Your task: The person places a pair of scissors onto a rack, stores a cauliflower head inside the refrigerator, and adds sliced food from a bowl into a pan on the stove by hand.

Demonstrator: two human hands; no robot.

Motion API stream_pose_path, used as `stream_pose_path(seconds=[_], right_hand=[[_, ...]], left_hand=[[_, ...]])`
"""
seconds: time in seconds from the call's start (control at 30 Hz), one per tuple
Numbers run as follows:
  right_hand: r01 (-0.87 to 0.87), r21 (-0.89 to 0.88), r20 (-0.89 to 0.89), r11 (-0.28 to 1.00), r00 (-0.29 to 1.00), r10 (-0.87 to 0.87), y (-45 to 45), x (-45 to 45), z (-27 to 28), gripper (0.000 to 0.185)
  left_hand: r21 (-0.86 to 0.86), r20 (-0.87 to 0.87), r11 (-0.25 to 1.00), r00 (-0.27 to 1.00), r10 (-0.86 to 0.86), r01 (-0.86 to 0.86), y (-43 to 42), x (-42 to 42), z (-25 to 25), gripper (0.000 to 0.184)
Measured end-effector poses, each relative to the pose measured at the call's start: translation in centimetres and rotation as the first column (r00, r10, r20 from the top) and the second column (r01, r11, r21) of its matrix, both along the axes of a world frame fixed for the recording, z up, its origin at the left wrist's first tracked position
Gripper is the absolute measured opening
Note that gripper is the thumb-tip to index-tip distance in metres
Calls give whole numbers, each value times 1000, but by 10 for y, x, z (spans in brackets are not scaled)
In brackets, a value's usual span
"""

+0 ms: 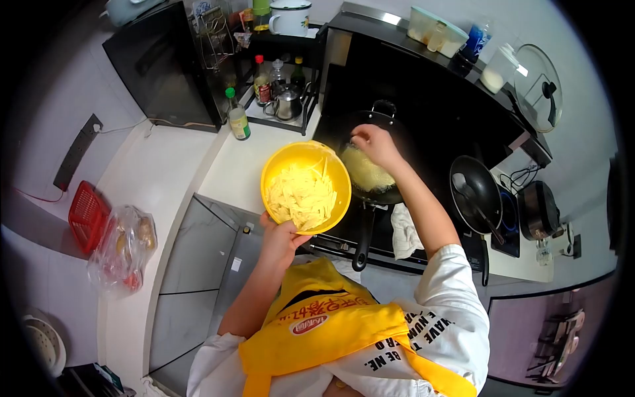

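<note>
My left hand [281, 239] grips the near rim of a yellow bowl [272, 167], tilted toward the stove. Pale cut strips [301, 195], which look like raw potato, fill the bowl. Over the frying pan [390, 196], my right hand [376, 142] has its fingers drawn together; whether a strip is in them is hidden. A pale yellow, foamy mass [362, 170] lies in the pan beneath that hand. The pan's black handle [363, 241] points toward me.
A second black pan with a spatula [473, 192] stands to the right. Near it hangs a white cloth [405, 231]. Bottles [262, 83] and a metal pot [288, 102] occupy the rack at back left. A plastic bag [126, 248] and red basket [88, 217] sit far left.
</note>
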State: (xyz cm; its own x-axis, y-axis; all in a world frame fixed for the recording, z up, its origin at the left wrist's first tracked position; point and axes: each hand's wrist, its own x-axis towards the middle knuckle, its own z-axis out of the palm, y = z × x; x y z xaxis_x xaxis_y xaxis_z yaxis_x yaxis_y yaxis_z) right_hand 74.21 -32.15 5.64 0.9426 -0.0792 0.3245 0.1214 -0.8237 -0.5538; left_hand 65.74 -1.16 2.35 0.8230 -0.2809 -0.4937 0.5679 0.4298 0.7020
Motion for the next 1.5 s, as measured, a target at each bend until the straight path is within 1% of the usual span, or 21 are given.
stream_pose_path(seconds=[0.03,0.1,0.17,0.2,0.27,0.4,0.47,0.63,0.7,0.73,0.83,0.87,0.97,1.07,1.2,1.23,1.3,1.37,1.43,1.47,1.5], right_hand=[[-118,-11,-3,993,993,118,22,-10,8,28],[-422,-185,-213,888,899,383,59,-25,13,30],[-432,-237,-515,870,815,264,92,-44,19,32],[-427,-234,-514,874,817,261,95,-48,14,32],[-556,-211,-345,804,812,471,97,-48,2,35],[-474,-245,-382,846,849,365,85,-38,-5,32],[-446,-64,-309,893,860,407,79,-33,-6,27],[-321,88,-338,943,881,331,70,-19,13,22],[-244,470,-119,848,935,335,49,-4,8,23],[-111,546,-202,830,945,259,35,0,15,24],[130,289,-308,949,951,-36,-25,29,-6,20],[128,283,-305,950,952,-37,-37,34,-14,20],[177,-98,-271,979,942,-198,-71,56,-54,23],[131,-277,-263,952,943,-206,-92,71,-82,29],[182,-356,-293,917,910,-294,-116,67,-91,30],[206,-372,-361,905,866,-345,-126,69,-95,25],[66,-397,-416,916,876,-243,-149,60,-101,22],[-131,-570,-503,811,836,-219,-150,54,-82,25],[2,-462,-447,887,863,-234,-121,41,-50,28],[88,-288,-304,954,936,-178,-81,20,-18,28],[13,-178,-227,984,972,-54,-52,12,1,28]], left_hand=[[-19,20,1000,1000,-12,12,0,0,-2,74],[-31,37,999,999,-30,31,-2,1,-5,73],[-55,32,998,999,-37,39,-6,1,-6,73],[-52,33,998,999,-43,45,-7,1,-6,73],[-48,31,998,999,-35,36,-8,1,-3,74],[-79,23,996,999,-48,50,-3,2,0,74],[-70,32,996,998,-55,57,-4,2,0,75],[-41,17,998,998,-53,53,-9,5,2,76],[-22,5,999,999,-49,49,-11,6,1,77],[-31,6,998,999,-51,51,-8,7,-1,78],[-52,4,998,999,-35,35,-2,8,-7,79],[-39,-4,999,1000,-8,8,-1,7,-5,78],[-20,-11,999,999,39,-39,-1,7,-2,76],[9,-18,997,997,81,-81,1,7,0,76],[5,-29,996,995,90,-90,7,7,3,78],[16,-39,995,994,100,-100,9,7,4,79],[-7,-31,997,996,78,-79,12,11,-2,81],[-23,-27,997,997,72,-73,17,13,-3,84],[-3,-8,998,998,58,-58,15,12,-1,77],[9,-1,997,997,72,-72,13,12,-2,77],[16,-6,997,997,72,-72,10,12,0,77]])
